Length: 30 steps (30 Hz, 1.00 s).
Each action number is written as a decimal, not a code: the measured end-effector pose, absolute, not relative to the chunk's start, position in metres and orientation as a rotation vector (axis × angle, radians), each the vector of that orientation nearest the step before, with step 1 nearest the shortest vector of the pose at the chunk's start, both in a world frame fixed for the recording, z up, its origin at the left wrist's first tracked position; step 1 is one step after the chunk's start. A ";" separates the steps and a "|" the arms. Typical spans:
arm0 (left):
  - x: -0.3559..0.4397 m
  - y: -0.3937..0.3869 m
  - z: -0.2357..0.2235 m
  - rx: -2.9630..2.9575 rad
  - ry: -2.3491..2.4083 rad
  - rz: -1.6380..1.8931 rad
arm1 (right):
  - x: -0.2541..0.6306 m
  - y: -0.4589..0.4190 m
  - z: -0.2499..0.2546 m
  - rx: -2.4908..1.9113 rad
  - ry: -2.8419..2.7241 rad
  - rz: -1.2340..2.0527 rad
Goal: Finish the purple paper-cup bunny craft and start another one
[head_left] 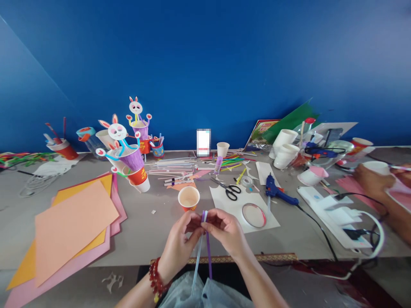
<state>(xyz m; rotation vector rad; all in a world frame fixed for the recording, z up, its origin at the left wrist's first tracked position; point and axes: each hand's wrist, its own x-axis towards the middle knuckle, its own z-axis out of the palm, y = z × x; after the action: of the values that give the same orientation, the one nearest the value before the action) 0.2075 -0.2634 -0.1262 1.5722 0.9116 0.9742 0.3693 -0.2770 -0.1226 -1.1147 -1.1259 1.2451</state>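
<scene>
My left hand (183, 233), with a red bead bracelet at the wrist, pinches the upper ends of two thin strips, which look like pipe cleaners or straws. My right hand (225, 231) closes on the same ends from the other side. The purple strip (209, 256) and the pale blue strip (196, 265) hang down from my fingers over the table's front edge. Just beyond my hands stands a red and white paper cup (189, 199), upright. Black-handled scissors (231, 191) lie on a white paper sheet (221, 201) to the right, with a tape roll (254, 214).
Paper cup rabbits (131, 158) stand at the left behind stacked coloured paper (73, 231). Many strips and markers (173, 167) lie at the back. A blue glue gun (279, 192), its cord and a power strip (330, 214) are at the right, near another person's hands (374, 184).
</scene>
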 end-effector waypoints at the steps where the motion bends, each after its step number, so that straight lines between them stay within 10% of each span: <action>1: 0.208 -0.263 -0.126 1.558 0.906 0.974 | 0.370 -0.277 -0.122 -1.119 -1.144 1.235; 30: 0.209 -0.267 -0.121 1.481 0.890 0.946 | 0.375 -0.278 -0.108 -1.218 -1.339 0.898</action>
<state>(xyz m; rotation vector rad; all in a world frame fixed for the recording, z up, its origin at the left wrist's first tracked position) 0.2093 -0.2665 -0.1206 1.4809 0.8900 0.9463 0.3748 -0.2777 -0.1077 -1.2180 -1.3392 0.8984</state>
